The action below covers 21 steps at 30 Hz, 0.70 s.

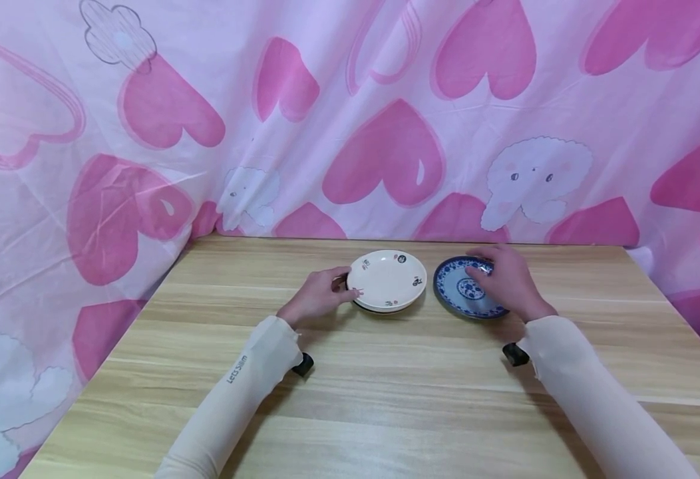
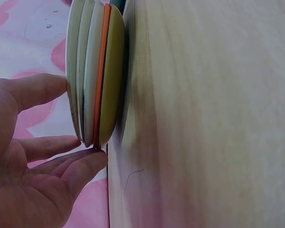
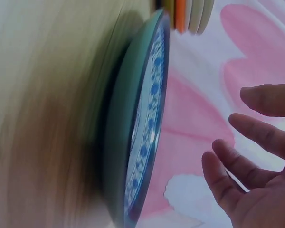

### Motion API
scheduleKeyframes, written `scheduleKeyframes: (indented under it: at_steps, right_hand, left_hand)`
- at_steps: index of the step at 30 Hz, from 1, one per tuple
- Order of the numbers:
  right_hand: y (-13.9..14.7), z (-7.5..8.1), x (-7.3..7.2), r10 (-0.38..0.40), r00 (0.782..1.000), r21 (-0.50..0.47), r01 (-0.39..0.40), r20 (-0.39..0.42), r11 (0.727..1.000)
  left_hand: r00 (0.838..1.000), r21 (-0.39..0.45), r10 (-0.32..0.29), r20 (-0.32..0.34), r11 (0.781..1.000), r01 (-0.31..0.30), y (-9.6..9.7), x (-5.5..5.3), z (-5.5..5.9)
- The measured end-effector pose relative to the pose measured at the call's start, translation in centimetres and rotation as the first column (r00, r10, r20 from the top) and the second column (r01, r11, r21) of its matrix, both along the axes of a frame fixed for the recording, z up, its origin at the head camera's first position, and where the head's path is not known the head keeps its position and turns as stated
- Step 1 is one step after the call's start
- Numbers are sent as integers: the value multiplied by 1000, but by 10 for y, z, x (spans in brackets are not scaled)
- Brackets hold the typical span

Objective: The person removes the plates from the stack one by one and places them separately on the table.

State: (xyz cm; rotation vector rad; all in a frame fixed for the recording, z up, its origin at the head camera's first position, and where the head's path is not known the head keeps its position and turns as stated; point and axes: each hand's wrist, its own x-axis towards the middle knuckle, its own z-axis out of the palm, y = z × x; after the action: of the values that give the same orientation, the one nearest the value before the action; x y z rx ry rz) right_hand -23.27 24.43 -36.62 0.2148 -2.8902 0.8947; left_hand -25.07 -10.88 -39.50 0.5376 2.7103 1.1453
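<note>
A stack of plates (image 1: pixel 386 283) stands toward the back of the table, its top plate cream with small dark and pink motifs. From the side, the left wrist view shows pale rims above an orange rim (image 2: pixel 101 80) and a yellowish plate (image 2: pixel 113 71). My left hand (image 1: pixel 320 296) grips the left edge of this stack, thumb at the top plate's rim, fingers along the side. To the right lies a blue-and-white patterned plate (image 1: pixel 466 293) with a green underside (image 3: pixel 126 109). My right hand (image 1: pixel 508 279) hovers beside and above it, fingers spread and apart from the rim.
The wooden table (image 1: pixel 374 392) ends at the back against a pink curtain (image 1: pixel 386 153) printed with hearts and white animal faces. A black strap piece (image 1: pixel 303 364) shows under the left cuff, another (image 1: pixel 515 354) under the right.
</note>
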Motion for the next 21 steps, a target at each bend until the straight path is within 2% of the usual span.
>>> scheduleKeyframes:
  at_steps: [3,6,11,14,17,21]
  right_hand:
    - [-6,0,0,28,1000,-30,-28,1,999]
    - [-13,0,-1,79,996,-59,-77,42,995]
    - [-29,-1,-6,215,974,-76,-209,78,975]
    - [-38,-3,-9,265,959,-94,-257,96,962]
    - [-46,-6,-11,280,950,-133,-262,141,956]
    - [-56,-13,-13,267,950,-170,-240,160,956]
  left_hand:
    - [1000,-1,3,-1,1000,-3,0,0,0]
    - [1000,-4,9,0,1000,-9,0,1,1]
    - [999,-7,33,24,999,-33,0,1,2]
    - [999,0,35,33,999,-35,0,1,2]
    - [999,-7,30,25,1000,-30,1,1,2]
    - [999,-35,34,19,999,-33,1,2,2]
